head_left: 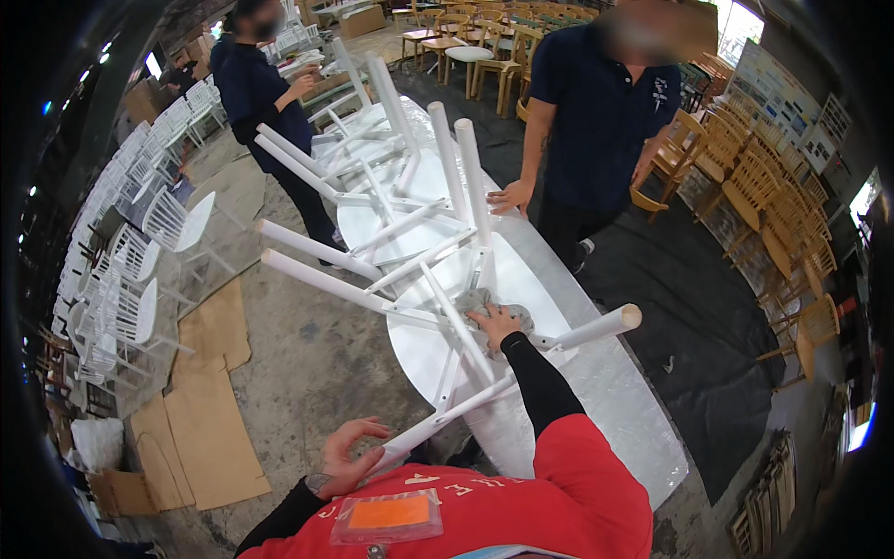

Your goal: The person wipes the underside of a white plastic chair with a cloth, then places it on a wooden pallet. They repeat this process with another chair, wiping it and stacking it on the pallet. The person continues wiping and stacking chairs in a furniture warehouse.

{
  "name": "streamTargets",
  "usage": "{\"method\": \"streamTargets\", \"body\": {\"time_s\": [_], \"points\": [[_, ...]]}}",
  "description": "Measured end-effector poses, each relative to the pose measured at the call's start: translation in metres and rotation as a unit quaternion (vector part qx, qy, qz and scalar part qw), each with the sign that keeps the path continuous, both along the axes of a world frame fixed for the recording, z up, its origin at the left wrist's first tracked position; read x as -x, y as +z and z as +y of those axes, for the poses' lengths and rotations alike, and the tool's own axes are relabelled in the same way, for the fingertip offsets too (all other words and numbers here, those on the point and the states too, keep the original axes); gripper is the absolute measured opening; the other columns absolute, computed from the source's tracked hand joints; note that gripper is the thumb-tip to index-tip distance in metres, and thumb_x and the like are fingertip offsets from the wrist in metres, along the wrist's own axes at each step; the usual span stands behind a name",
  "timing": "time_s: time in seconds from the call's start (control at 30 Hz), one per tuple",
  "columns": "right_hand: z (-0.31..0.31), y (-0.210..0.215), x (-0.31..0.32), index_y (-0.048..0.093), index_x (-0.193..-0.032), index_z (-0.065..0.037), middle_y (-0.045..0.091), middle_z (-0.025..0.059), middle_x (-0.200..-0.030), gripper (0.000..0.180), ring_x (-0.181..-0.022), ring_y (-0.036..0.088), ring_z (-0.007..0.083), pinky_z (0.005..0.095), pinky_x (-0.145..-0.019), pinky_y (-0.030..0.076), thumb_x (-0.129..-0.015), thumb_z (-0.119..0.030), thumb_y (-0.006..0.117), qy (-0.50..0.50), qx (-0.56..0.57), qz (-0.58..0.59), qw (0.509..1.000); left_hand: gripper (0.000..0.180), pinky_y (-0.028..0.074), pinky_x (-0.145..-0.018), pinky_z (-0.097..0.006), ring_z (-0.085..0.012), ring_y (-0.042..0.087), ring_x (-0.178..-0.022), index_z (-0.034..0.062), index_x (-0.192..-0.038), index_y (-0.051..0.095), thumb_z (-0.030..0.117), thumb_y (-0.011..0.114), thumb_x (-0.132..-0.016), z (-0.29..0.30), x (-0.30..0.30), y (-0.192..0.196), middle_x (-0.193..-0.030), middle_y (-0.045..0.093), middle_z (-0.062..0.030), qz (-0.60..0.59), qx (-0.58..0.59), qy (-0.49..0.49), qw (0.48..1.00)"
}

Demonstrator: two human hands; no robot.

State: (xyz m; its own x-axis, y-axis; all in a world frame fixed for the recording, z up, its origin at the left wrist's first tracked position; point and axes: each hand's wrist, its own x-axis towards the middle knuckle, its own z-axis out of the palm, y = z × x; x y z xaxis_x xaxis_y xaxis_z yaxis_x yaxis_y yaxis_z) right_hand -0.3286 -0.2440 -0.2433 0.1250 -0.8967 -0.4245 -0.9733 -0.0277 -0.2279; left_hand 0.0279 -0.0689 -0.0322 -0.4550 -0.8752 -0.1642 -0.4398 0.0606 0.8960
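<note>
A white stool-like piece with a round top (414,349) lies upside down in front of me, its pale legs pointing up and outward. My right hand (496,323) presses a crumpled grey cloth (478,302) against the underside, between the braces near the base of a leg. Part of the cloth is hidden under the palm. At the lower left, my left hand (346,456) is beside the end of the nearest white leg (410,440). Its fingers are curved and apart, with the thumb close to the leg's tip.
More upturned white pieces (372,228) continue along the plastic-covered table (596,410). A person in dark blue (605,121) stands across it, one hand on its edge; another person (270,112) stands far left. White chairs (140,307), cardboard sheets (209,429) and wooden chairs (754,196) surround us.
</note>
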Motion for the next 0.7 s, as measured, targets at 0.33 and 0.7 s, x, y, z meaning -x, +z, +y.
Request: {"method": "streamTargets", "body": {"time_s": [0.33, 0.7], "points": [[-0.003, -0.021, 0.03, 0.02, -0.159, -0.043, 0.029, 0.0176, -0.161, 0.128, -0.139, 0.04, 0.0459, 0.0505, -0.111, 0.044, -0.058, -0.011, 0.093, 0.091, 0.034, 0.013, 0.995, 0.028, 0.045, -0.107, -0.045, -0.0328, 0.06, -0.127, 0.005, -0.11, 0.07, 0.016, 0.07, -0.085, -0.004, 0.004, 0.004, -0.117, 0.072, -0.0133, -0.057, 0.004, 0.009, 0.998], [0.0, -0.028, 0.023, 0.032, -0.156, -0.044, 0.043, 0.0152, -0.15, 0.072, -0.127, 0.052, 0.0405, 0.0459, -0.103, 0.05, -0.095, -0.014, 0.055, 0.11, 0.116, 0.017, 0.987, 0.029, 0.046, -0.104, -0.044, -0.0323, 0.062, -0.125, 0.0062, -0.111, 0.071, 0.016, 0.073, -0.084, 0.004, 0.004, 0.003, -0.116, 0.071, -0.015, -0.066, -0.015, 0.049, 0.996]]}}
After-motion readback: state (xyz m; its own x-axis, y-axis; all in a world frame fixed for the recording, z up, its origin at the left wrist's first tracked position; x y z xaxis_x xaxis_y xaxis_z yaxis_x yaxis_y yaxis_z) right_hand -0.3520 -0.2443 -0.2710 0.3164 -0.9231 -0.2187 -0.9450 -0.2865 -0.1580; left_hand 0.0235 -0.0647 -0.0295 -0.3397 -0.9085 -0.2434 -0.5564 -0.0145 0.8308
